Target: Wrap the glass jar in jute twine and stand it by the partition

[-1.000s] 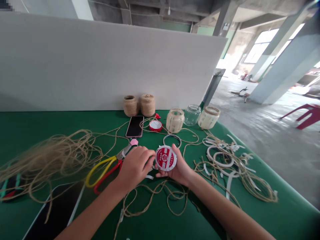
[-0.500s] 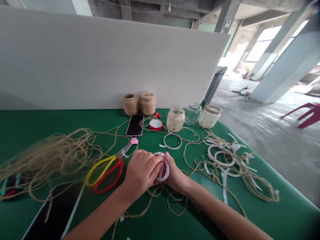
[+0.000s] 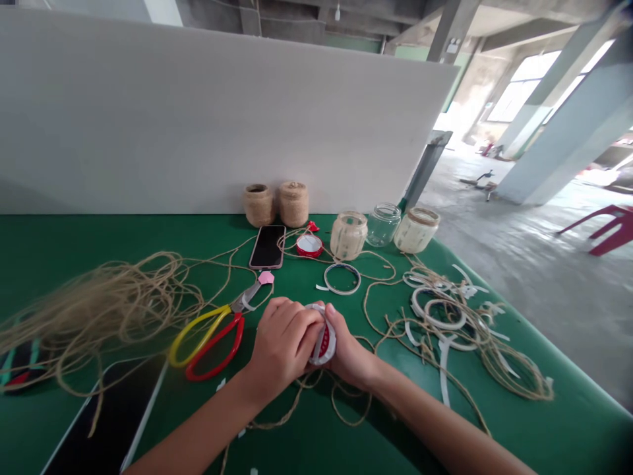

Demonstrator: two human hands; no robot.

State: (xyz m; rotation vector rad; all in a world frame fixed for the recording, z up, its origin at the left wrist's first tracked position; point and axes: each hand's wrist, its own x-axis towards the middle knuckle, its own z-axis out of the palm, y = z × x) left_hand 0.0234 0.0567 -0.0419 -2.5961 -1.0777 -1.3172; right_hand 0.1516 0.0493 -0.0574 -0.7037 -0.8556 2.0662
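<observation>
Between my hands, above the green tabletop, is a jar lid (image 3: 325,343) with a red face and a white band around its rim. My left hand (image 3: 287,336) curls over its left side, fingers bent across the top edge. From the right, my right hand (image 3: 349,353) grips it, thumb pointing up along the rim; its other fingers are hidden behind the lid. Scissors (image 3: 215,336) with one yellow and one red handle lie left of my left hand. Beyond my hands rests a white tape roll (image 3: 342,279). Jute twine (image 3: 281,419) loops beneath my wrists.
A twine heap (image 3: 113,303) spreads left, near a dark tablet (image 3: 106,422). Behind stand two twine-wrapped jars (image 3: 260,208), a phone (image 3: 268,247), another red lid (image 3: 309,246) and three glass jars (image 3: 349,237). Tape rings (image 3: 445,315) and twine tangle at right, by the table edge.
Both hands still hold the lid, which has tipped slightly and sits a little lower. The left forearm has shifted slightly right, showing a white scrap beside it.
</observation>
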